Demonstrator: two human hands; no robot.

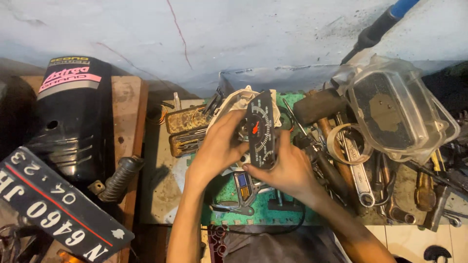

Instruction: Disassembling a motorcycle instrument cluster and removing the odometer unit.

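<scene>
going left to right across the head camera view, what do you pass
Number plate → black motorcycle cover → rubber hose → left hand → black gauge dial → right hand → mallet → tape roll → clear gauge cover

Cluttered workbench [161,195] bears a green mat [265,204], wrenches [360,180], perhaps a hammer [319,109]
</scene>
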